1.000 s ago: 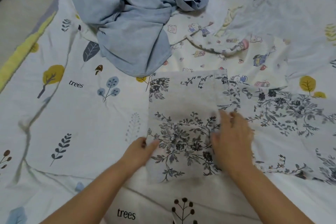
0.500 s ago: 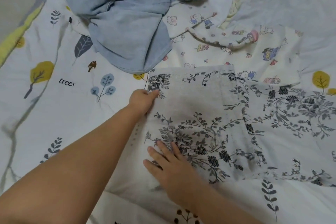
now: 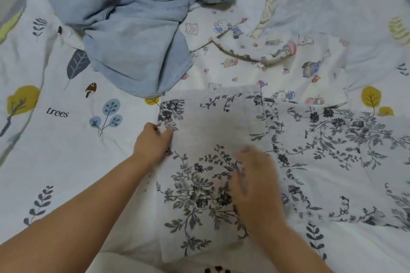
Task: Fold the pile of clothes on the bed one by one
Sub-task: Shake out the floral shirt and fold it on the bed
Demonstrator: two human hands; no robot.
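Across the whole view I see the bedsheet (image 3: 55,150), white and printed with leaves, yellow trees and the word "trees"; its widest bare stretch lies to the left of my arms, with a strip of floor just showing at the top left corner. Next in size, the floral garment (image 3: 332,150), thin white cloth with grey-black flower sprays, spreads from the centre out past the right edge. Its left part is folded over into a flat rectangular panel with straight top and left edges, lying just in front of me. Beyond it, a crumpled light-blue garment (image 3: 133,35) sits in soft heaped folds, its lower hem just touching the panel's top left corner. To its right lies a cartoon-print garment (image 3: 277,60), cream with small coloured figures, its near edge tucked under the floral cloth.

My left hand (image 3: 153,144) reaches forward along the panel's left edge, fingers curled and pinching the fabric there. My right hand (image 3: 255,184) rests palm down on the panel's middle, fingers straight and gripping nothing, though it is blurred.
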